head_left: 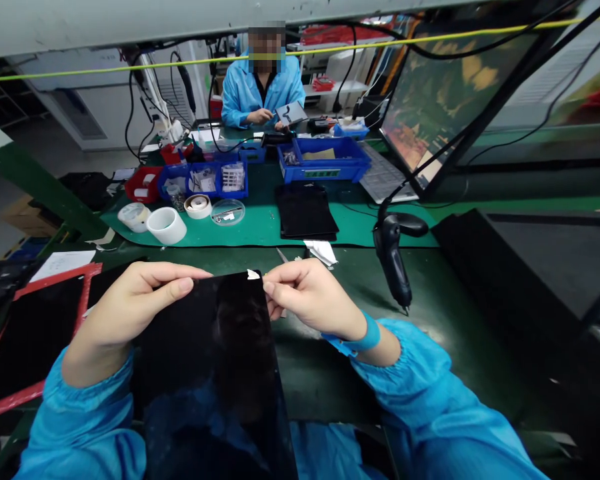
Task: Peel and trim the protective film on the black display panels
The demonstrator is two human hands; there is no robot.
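Observation:
A glossy black flat panel (205, 373), like a tablet screen, is tilted up in front of me and mirrors the surroundings. My left hand (135, 303) grips its top left part, thumb on the front face and fingers reaching behind the upper edge. At the top right corner, my right hand (313, 297) pinches the panel's edge between thumb and fingers. A small torn white piece (253, 274) sits on that corner, right beside my right fingertips. Behind the right hand, a pointed metal tool (282, 255) and a crumpled white paper (321, 251) lie on the bench.
A black electric screwdriver (394, 260) hangs at the right. Blue parts bins (325, 160), white tape rolls (167, 226) and stacked black panels (306, 211) stand on the green mat. A red-edged black panel (35, 333) lies left. Opposite, a co-worker (263, 90) holds a device.

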